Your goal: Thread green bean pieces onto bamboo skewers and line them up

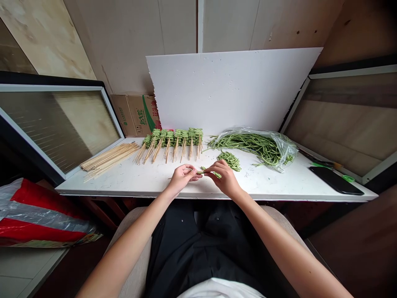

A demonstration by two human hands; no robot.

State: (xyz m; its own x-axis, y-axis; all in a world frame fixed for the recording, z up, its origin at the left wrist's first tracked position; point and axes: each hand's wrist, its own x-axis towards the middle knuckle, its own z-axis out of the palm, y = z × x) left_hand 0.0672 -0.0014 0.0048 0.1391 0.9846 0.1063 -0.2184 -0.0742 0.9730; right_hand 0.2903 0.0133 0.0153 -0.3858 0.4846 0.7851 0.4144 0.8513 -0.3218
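Observation:
Over the front part of the white table, my left hand [182,178] and my right hand [225,176] meet fingertip to fingertip. A short green bean piece [200,172] shows between them, pinched from both sides. More green shows under my right fingers. Whether a skewer is inside my left hand I cannot tell. Just behind my right hand lies a heap of cut bean pieces [230,160]. Farther back on the left, bundles of bean skewers [180,136] lie in a row, bare stick ends toward me. Loose bamboo skewers [108,159] are piled at the far left.
Long green beans [254,142] lie in a clear plastic bag [283,149] at the back right. A black phone [336,180] rests near the right edge. Behind the table [149,180] stand a white foam board [232,89] and a cardboard box [135,116]. Framed glass panels flank both sides.

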